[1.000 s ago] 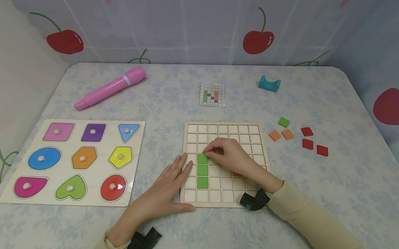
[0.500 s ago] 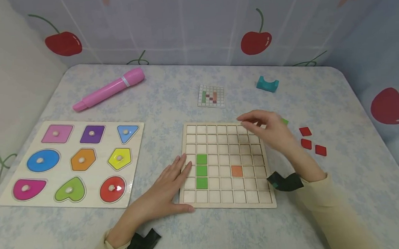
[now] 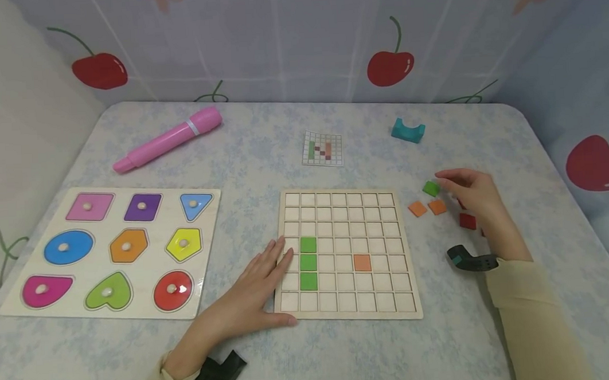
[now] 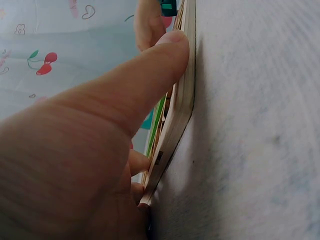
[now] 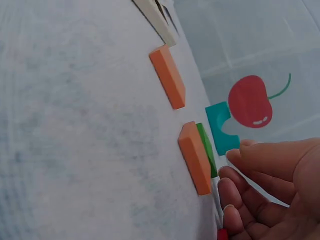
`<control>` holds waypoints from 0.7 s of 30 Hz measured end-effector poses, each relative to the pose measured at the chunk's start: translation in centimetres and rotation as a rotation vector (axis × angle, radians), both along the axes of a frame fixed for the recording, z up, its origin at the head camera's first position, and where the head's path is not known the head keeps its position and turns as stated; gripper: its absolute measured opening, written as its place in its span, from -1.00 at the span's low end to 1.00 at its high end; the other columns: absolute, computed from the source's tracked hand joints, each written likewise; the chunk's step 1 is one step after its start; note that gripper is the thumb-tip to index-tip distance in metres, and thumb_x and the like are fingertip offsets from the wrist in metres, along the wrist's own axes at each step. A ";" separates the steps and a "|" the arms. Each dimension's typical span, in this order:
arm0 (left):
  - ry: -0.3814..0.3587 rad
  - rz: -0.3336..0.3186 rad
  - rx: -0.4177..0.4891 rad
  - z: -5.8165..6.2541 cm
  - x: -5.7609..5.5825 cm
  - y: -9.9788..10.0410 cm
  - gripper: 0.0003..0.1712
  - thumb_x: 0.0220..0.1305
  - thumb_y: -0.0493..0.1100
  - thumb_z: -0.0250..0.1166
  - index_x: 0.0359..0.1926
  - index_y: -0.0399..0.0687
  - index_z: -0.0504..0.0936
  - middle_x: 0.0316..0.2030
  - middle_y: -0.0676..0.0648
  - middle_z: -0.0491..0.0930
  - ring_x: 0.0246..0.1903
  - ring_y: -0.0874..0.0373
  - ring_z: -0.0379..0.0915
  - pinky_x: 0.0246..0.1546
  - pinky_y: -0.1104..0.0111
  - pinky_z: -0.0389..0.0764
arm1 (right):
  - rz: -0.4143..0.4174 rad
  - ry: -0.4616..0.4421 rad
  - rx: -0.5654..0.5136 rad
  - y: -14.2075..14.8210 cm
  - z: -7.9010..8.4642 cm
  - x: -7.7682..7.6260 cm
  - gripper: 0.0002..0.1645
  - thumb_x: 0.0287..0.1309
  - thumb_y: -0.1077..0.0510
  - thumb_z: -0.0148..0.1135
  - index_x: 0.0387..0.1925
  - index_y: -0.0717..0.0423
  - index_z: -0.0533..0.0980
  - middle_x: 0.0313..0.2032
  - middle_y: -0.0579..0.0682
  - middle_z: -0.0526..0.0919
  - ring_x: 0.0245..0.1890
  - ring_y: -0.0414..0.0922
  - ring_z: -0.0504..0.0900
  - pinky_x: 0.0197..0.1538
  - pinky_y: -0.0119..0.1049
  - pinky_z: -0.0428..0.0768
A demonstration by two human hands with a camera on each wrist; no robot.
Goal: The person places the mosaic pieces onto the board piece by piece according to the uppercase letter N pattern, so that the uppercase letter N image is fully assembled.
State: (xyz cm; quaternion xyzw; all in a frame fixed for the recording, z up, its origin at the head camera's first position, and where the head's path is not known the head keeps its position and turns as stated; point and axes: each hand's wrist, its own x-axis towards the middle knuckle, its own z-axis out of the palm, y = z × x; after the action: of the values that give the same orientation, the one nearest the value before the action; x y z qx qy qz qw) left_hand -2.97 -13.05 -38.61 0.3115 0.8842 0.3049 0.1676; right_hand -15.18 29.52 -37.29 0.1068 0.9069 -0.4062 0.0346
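Observation:
My left hand [image 3: 250, 296] rests flat along the left edge of a wooden grid board [image 3: 352, 318], its thumb at the near corner. Three green tiles [image 3: 308, 262] fill cells in a column on the board, and one orange tile [image 3: 362, 263] sits farther right. Beyond the board's right side, my right hand [image 3: 474, 192] hovers with bent, loose fingers just beside a loose green tile [image 3: 431, 188]. Nothing shows between its thumb and fingers in the right wrist view. Two loose orange tiles [image 3: 437, 207] lie close by; red tiles [image 3: 468, 221] are partly hidden under that hand.
On the left lies a knobbed shape puzzle [image 3: 212, 258]. A pink marker-shaped toy [image 3: 167, 138] lies behind it. A small printed pattern card [image 3: 322, 149] and a teal curved block [image 3: 408, 131] are toward the back. Patterned cloth [image 3: 255, 43] rises behind the table.
My right hand has left the top green tile on the board and moved right to the loose tiles, uncovering the orange tile. My left hand has stayed put.

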 end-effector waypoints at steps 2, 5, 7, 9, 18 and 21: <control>0.002 0.000 0.000 0.0 0.0 0.0 0.27 -0.04 0.26 0.40 0.46 -0.16 -0.15 0.44 -0.09 -0.42 0.38 0.08 -0.57 0.30 0.06 -0.26 | 0.021 -0.005 0.010 0.0 -0.3 -0.1 -0.40 0.28 -0.15 0.04 0.16 0.18 0.45 0.06 0.15 0.45 -0.23 -0.06 0.43 -0.27 -0.29 0.45; 0.004 0.000 0.004 -0.1 0.0 0.0 0.27 -0.04 0.26 0.40 0.46 -0.16 -0.15 0.44 -0.09 -0.42 0.38 0.07 -0.56 0.30 0.05 -0.26 | 0.089 0.025 0.059 0.0 -0.7 -0.2 -0.49 0.30 -0.01 0.09 0.13 0.25 0.45 0.08 0.24 0.42 -0.03 0.05 0.41 -0.08 -0.11 0.40; 0.006 0.001 0.005 -0.1 0.0 0.0 0.27 -0.04 0.26 0.39 0.46 -0.16 -0.16 0.44 -0.09 -0.42 0.38 0.07 -0.56 0.30 0.05 -0.26 | 0.131 0.062 0.102 -0.1 -0.9 -0.2 -0.54 0.28 0.07 0.14 0.10 0.29 0.47 0.01 0.27 0.41 -0.07 0.13 0.41 -0.11 -0.07 0.39; 0.007 0.001 0.004 -0.1 0.0 0.0 0.27 -0.04 0.26 0.39 0.46 -0.15 -0.16 0.44 -0.08 -0.43 0.38 0.07 -0.57 0.30 0.06 -0.26 | 0.162 0.096 0.145 -0.2 -1.0 -0.2 -0.57 0.25 0.13 0.17 0.07 0.32 0.48 -0.04 0.27 0.39 -0.13 0.15 0.40 -0.19 -0.08 0.38; 0.008 0.001 0.003 0.0 0.0 0.0 0.27 -0.04 0.27 0.39 0.46 -0.16 -0.16 0.44 -0.09 -0.42 0.38 0.07 -0.56 0.30 0.06 -0.27 | 0.184 0.138 0.158 -0.8 -0.8 -0.1 -0.65 0.23 0.20 0.18 0.01 0.29 0.44 -0.15 0.22 0.46 -0.23 0.05 0.41 -0.28 -0.18 0.38; 0.007 0.001 0.004 0.0 0.0 0.0 0.27 -0.04 0.27 0.39 0.46 -0.15 -0.16 0.44 -0.09 -0.42 0.38 0.07 -0.56 0.30 0.06 -0.27 | 0.167 0.150 0.161 -1.0 -0.8 0.0 -0.67 0.24 0.23 0.17 0.01 0.28 0.44 -0.15 0.23 0.50 -0.22 0.07 0.44 -0.28 -0.24 0.38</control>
State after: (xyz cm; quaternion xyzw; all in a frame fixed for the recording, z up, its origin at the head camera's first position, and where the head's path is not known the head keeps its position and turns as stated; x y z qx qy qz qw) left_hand -2.98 -13.06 -38.65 0.3126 0.8843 0.3055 0.1640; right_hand -15.22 28.52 -38.09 0.0028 0.9423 -0.3345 -0.0083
